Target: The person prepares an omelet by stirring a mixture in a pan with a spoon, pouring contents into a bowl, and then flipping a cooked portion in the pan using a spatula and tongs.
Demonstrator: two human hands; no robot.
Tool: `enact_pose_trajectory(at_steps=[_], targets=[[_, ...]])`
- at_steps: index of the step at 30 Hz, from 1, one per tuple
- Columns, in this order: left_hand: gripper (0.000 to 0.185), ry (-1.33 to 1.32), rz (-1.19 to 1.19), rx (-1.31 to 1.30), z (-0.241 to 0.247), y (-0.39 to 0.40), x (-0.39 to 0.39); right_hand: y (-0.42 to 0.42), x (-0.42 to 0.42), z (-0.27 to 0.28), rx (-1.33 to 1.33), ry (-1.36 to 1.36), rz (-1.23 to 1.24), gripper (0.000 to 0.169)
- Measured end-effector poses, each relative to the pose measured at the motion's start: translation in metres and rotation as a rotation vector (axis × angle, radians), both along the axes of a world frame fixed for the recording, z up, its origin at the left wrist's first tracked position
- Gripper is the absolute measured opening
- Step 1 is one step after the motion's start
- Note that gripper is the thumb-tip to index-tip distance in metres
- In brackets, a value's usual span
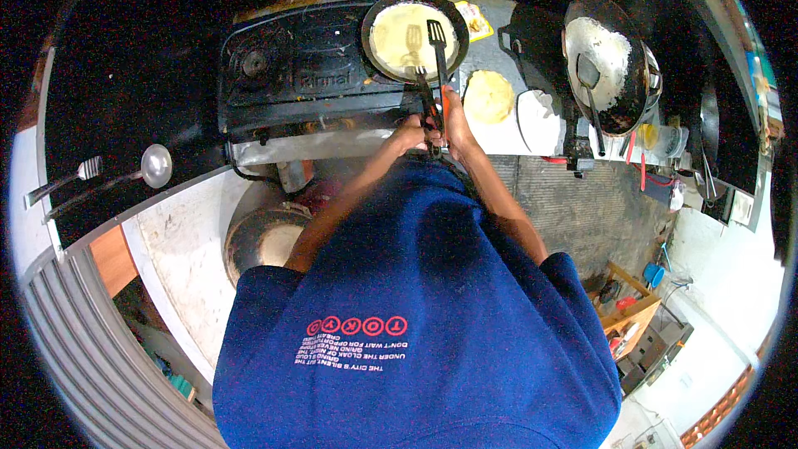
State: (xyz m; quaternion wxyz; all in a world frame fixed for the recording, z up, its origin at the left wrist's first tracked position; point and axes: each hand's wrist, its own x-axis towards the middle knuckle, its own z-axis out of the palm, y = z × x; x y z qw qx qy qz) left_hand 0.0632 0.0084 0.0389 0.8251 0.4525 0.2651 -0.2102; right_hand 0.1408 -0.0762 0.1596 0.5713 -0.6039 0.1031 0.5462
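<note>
A round dark frying pan (370, 25) rests at the right end of a black Rinnai gas stove (274, 84), with a pale yellow flat layer of batter or egg (393, 22) in it. My left hand (411, 135) grips the dark handle at the pan's near side. In my right hand (458, 121) is a slotted spatula (437, 34) with a black head and an orange-red handle. The spatula's head is over the right part of the pan; whether it touches the food I cannot tell. A round, pale yellow flat cake (489, 96) lies just right of my right hand.
A yellow packet (475, 22) lies behind the pan's right side. Farther right are a white item (539, 121), a large wok (608, 9) with a turner (588, 72) inside, and a clear plastic container (672, 140). A ladle (156, 166) and a slotted utensil (89, 168) hang at left.
</note>
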Motion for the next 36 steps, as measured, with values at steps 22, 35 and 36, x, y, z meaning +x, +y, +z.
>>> enact_pose_trajectory(at_steps=[22,35,36], targets=[[0.023,-0.273,0.166,-0.09,-0.029,-0.016,0.0,-0.003,0.002,0.002,0.036,0.0,-0.005,0.063],[0.032,0.03,0.107,0.019,-0.011,-0.012,0.009,-0.023,0.011,-0.016,-0.05,-0.138,0.233,0.06],[0.031,0.065,0.13,0.045,-0.015,-0.015,0.007,-0.017,0.011,-0.016,-0.084,-0.12,0.203,0.06]])
